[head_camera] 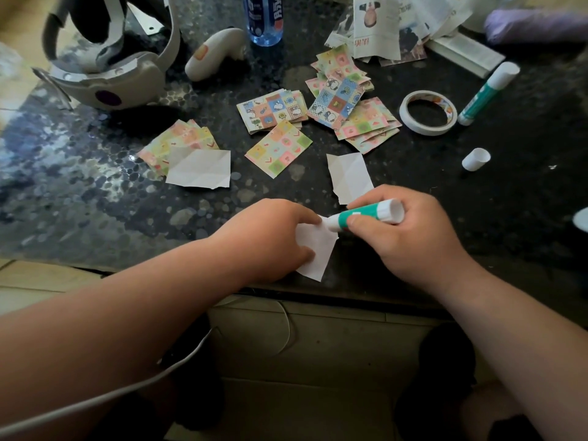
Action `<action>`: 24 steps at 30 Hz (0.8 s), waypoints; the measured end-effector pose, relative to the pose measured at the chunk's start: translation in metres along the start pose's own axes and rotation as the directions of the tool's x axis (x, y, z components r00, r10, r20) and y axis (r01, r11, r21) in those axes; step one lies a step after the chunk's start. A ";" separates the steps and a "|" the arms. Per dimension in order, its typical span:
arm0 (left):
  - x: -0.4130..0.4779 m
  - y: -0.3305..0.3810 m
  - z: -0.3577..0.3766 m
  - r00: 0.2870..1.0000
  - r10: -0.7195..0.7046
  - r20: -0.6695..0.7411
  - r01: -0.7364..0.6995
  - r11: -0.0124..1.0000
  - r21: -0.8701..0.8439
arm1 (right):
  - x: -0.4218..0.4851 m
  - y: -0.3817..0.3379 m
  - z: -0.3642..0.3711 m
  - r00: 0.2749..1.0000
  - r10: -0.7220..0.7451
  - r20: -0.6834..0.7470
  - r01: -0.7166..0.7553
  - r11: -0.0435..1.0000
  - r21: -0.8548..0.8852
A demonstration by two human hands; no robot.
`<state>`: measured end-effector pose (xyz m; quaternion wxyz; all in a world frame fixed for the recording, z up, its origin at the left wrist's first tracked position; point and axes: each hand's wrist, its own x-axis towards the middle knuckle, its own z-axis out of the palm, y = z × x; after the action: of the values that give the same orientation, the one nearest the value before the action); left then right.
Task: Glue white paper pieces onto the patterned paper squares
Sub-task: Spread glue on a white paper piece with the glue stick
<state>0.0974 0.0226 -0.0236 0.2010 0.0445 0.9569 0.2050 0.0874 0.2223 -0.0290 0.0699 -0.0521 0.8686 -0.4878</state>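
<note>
Near the table's front edge lies a small white paper piece (318,249). My left hand (270,237) holds it down with thumb and fingers on its left side. My right hand (404,237) grips a green and white glue stick (366,214), whose tip touches the paper's top corner. Two more white pieces lie behind, one at centre (350,176) and one at left (200,168). Patterned paper squares lie in stacks: one at left (181,138), a single one at centre (280,148), a stack (273,109) behind it, and a spread pile (353,103) to the right.
A roll of tape (428,113), a second glue stick (486,93) and a loose white cap (475,159) lie at right. A headset (108,74), a controller (216,52), a water bottle (264,17) and printed papers (381,27) stand at the back of the dark table (95,202).
</note>
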 end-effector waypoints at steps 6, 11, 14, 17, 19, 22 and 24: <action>0.001 -0.002 -0.001 1.000 -0.005 0.015 0.004 1.000 0.016 | 0.003 -0.001 0.003 0.998 0.051 0.039 -0.046 0.990 -0.133; 0.001 -0.002 -0.001 1.000 -0.018 0.012 0.017 1.000 0.014 | 0.004 -0.002 0.003 0.997 0.069 0.033 -0.063 0.987 -0.149; 0.001 -0.001 0.000 1.000 -0.024 0.008 0.024 1.000 0.005 | 0.003 -0.005 0.001 0.991 0.069 0.110 -0.052 0.987 -0.151; 0.001 -0.001 0.000 1.000 -0.022 0.010 0.022 1.000 -0.003 | 0.003 -0.005 0.003 0.993 0.043 0.109 -0.026 0.987 -0.158; 0.002 -0.001 0.000 1.000 -0.018 0.005 0.018 1.000 -0.007 | 0.004 -0.004 0.004 0.997 0.034 0.062 -0.023 0.986 -0.168; 0.002 -0.002 0.000 1.000 -0.017 0.001 0.017 1.000 -0.014 | 0.006 -0.003 0.003 0.997 0.058 0.048 -0.048 0.984 -0.174; 0.002 -0.002 0.001 1.000 -0.020 0.006 0.020 0.999 -0.025 | 0.004 -0.004 0.001 0.992 0.065 0.105 -0.046 0.982 -0.182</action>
<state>0.0957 0.0214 -0.0257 0.2063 0.0329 0.9541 0.2146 0.0833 0.2183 -0.0264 0.1266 -0.0608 0.9048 -0.4019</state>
